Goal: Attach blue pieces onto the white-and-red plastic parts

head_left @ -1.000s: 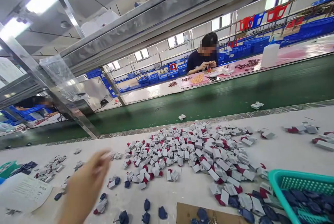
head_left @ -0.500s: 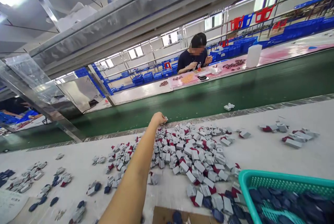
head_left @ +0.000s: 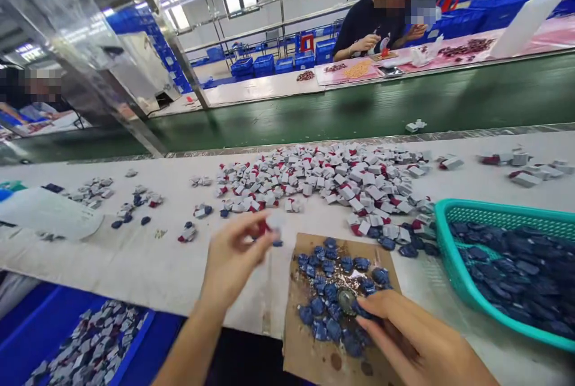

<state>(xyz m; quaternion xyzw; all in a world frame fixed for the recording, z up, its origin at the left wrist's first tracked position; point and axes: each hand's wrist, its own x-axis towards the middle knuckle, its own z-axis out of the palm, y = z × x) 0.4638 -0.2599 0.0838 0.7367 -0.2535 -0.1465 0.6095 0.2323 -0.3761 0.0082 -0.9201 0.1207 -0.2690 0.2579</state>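
We take the cardboard point(head_left: 299, 350) as our landmark. Just left of it, above the white table point(head_left: 179, 266), our left hand point(head_left: 236, 254) pinches a pale block with red on it point(head_left: 275, 223) between thumb and fingers; the block is blurred, so we cannot make out its finer shape. Over the cardboard, our right hand point(head_left: 404, 320) has thumb and forefinger pressed on a dark blue piece point(head_left: 363, 309), right beside a small round dish point(head_left: 347, 301) that rests among other blue pieces point(head_left: 333, 331) scattered on the cardboard.

Beyond the cardboard we see a wide heap of grey and red blocks point(head_left: 314, 170), its near right end mixed with blue pieces. To the right of the cardboard stands a green basket point(head_left: 454, 278) holding many dark blue pieces. To its left, lower down, a blue bin point(head_left: 27, 320) holds more grey blocks, and farther left along the table lies a sheet of paper point(head_left: 49, 212). Past the heap, on the far side from the cardboard, runs a green belt point(head_left: 278, 119), with a person in a dark top point(head_left: 363, 23) at work across it.
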